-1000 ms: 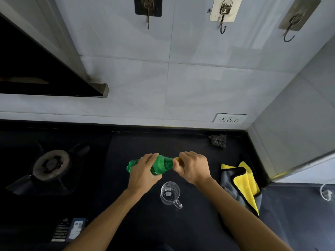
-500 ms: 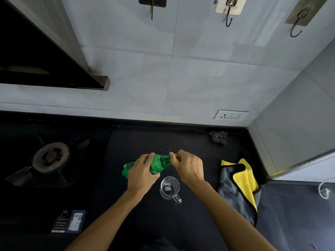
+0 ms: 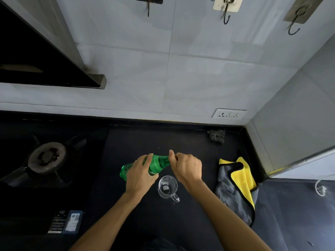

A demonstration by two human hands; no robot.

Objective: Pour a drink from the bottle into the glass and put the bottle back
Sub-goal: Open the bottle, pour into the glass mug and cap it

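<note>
We find the green plastic bottle held off the black countertop, lying close to level with its neck towards the right. The left hand is wrapped round the bottle's body, fingers over the top. The right hand is curled tight about the neck end; the cap is hidden beneath its fingers, so we cannot tell whether it is on or off.

The clear glass mug with a handle stands upright on the countertop just beneath the bottle and between the two wrists, its handle turned towards the near right.

A yellow and grey folded cloth lies to the right of the mug. A gas burner sits well apart on the left. A dark scouring pad rests in the far corner by the tiled wall.
</note>
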